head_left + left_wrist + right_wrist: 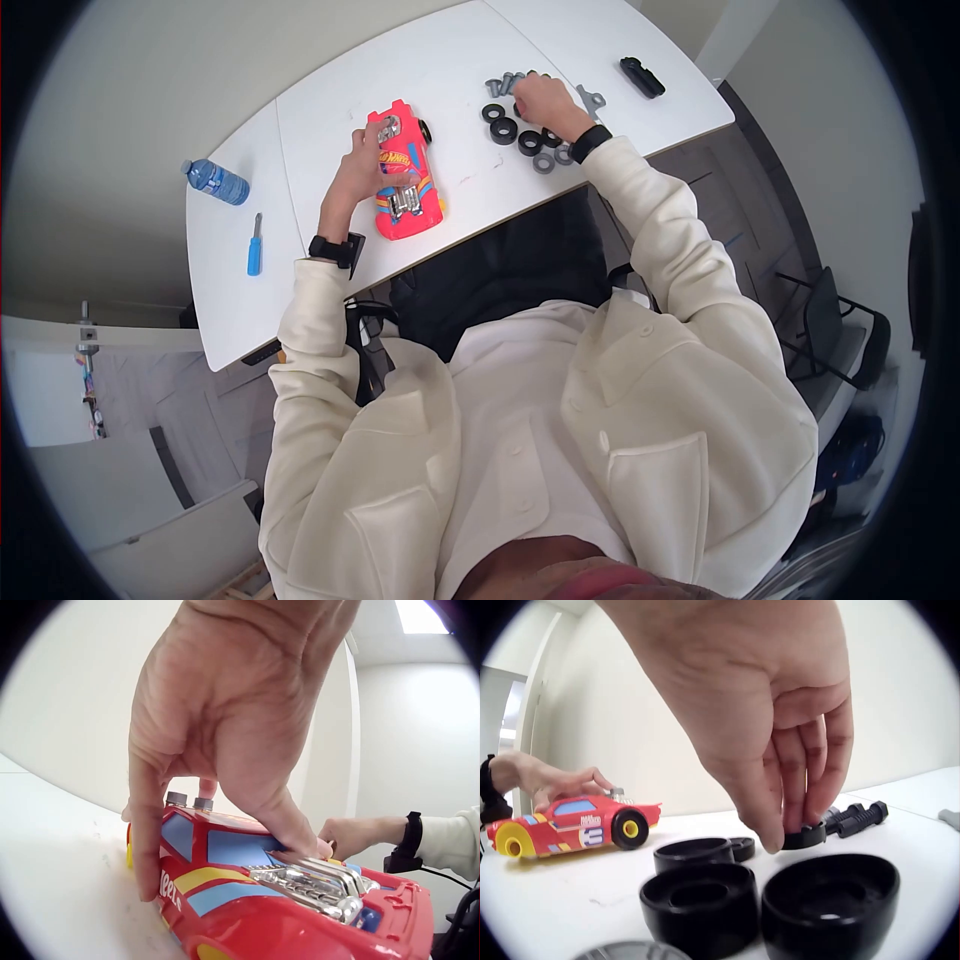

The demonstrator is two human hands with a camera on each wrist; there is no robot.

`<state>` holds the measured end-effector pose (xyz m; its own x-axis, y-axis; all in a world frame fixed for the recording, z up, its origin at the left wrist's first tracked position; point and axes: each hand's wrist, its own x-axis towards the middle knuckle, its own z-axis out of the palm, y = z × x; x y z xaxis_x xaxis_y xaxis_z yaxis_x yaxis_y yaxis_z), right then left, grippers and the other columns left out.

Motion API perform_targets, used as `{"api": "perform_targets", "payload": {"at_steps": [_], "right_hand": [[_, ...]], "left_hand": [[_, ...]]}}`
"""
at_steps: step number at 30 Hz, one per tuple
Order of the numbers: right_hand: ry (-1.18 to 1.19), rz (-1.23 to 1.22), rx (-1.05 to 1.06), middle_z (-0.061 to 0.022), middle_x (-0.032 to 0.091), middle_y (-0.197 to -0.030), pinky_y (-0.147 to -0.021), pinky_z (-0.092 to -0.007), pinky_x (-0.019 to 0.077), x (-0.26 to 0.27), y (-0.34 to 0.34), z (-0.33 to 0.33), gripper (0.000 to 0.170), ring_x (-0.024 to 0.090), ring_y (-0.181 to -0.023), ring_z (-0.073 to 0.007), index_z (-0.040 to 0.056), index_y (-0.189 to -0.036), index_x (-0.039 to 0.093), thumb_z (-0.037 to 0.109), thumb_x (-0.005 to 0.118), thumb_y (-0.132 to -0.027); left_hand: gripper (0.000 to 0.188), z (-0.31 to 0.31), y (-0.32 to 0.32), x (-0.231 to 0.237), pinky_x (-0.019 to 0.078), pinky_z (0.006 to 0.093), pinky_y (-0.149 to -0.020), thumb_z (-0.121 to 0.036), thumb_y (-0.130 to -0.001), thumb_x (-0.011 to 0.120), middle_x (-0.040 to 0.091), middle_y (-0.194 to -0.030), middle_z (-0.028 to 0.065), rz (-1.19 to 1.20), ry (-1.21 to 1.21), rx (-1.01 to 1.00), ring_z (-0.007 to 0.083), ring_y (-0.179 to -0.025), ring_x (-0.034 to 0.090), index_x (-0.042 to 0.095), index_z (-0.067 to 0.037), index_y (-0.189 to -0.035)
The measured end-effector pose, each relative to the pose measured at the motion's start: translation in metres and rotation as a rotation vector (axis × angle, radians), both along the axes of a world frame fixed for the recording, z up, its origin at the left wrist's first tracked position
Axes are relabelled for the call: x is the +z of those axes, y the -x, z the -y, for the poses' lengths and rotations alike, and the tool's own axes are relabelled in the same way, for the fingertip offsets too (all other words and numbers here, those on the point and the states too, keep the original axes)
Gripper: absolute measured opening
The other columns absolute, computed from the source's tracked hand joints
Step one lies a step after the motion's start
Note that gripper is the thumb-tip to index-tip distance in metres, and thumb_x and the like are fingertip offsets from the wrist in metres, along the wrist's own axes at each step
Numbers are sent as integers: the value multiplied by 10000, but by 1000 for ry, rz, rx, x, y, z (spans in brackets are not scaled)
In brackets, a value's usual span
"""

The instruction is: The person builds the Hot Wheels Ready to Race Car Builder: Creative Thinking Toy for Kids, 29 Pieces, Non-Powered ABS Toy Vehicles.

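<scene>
A red toy car [425, 195] with blue and yellow stripes and chrome engine parts lies on the table. My left hand [360, 170] holds it from above, its thumb [304, 838] over the top near the chrome engine and a finger [150, 862] down the side. In the right wrist view one corner has a black wheel [630, 829], the other a bare yellow hub [513, 840]. My right hand [772, 712] pinches a black toy wheel [804, 838] between thumb and fingertips, close over the table. Several loose black wheels [503, 131] surround that hand.
Grey bolts [492, 88] lie just beyond the right hand, with grey discs [543, 163] nearer the edge. A flat grey tool [592, 98] and a black object [642, 78] sit to the right. At left are a water bottle [217, 182] and a blue-handled screwdriver [255, 252].
</scene>
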<state>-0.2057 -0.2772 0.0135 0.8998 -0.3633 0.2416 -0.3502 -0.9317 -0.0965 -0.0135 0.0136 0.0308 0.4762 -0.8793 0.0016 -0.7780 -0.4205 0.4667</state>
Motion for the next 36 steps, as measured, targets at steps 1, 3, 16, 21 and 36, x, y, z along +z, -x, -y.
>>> {"api": "perform_targets", "payload": {"at_steps": [1,3,16,21,36], "right_hand": [[-19,22,-29,-183,698,-839,-696,-432,564,7,0,-1,60,699,-801,-356,37,-799,707,47,673,-751],[-87,42,-55,-165,711,-840,-704,-413,564,19,-7,-8,92,704,-802,-337,49,-823,712,54,683,-736],[-997,392,-11,-128,753,-812,-693,-283,573,-49,-99,-86,188,729,-734,-177,1,-884,761,31,826,-711],[-1015,455,63,-112,752,-785,-681,-267,563,-53,-97,-80,175,723,-715,-157,4,-855,765,23,835,-695],[-1186,370,74,-124,749,-858,-742,-261,585,-45,-88,-87,123,722,-800,-161,-39,-924,745,-30,731,-802]], "left_hand": [[1087,0,0,0,548,478,-943,-469,-605,924,465,-1322,244,7,5,-6,432,-1140,611,330,-109,-1441],[1090,1,0,0,545,479,-947,-472,-603,924,464,-1323,246,12,11,-6,435,-1146,607,328,-108,-1440],[1094,2,-2,-2,554,465,-936,-446,-593,935,463,-1326,245,32,7,-2,432,-1140,610,327,-120,-1442],[1094,2,-1,-2,557,465,-938,-437,-583,940,467,-1324,243,24,-1,-3,434,-1137,611,332,-130,-1439],[1205,22,7,21,555,499,-934,-453,-466,965,379,-1485,219,308,-134,-142,490,-1089,624,347,-366,-1497]]}}
